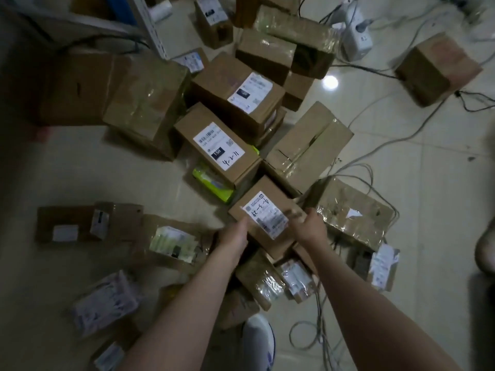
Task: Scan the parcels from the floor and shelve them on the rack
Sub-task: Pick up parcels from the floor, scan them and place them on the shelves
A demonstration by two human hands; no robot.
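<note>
A small brown cardboard parcel point(263, 207) with a white label and handwritten numbers lies in the middle of a heap of parcels on the floor. My left hand point(234, 235) holds its near left edge. My right hand point(310, 223) grips its right side, fingers curled over the top edge. Just behind it stands a larger box point(217, 145) with a white label marked in black pen. Another labelled box point(238, 93) lies further back. Part of the white metal rack point(150, 30) shows at the top left.
Several more cardboard boxes and soft bags cover the tiled floor all round. A green-yellow packet point(211, 183) lies left of the held parcel. Loose cables point(356, 170) run across the floor on the right. A white device point(353, 30) stands at the top right. My shoe point(258, 341) is below.
</note>
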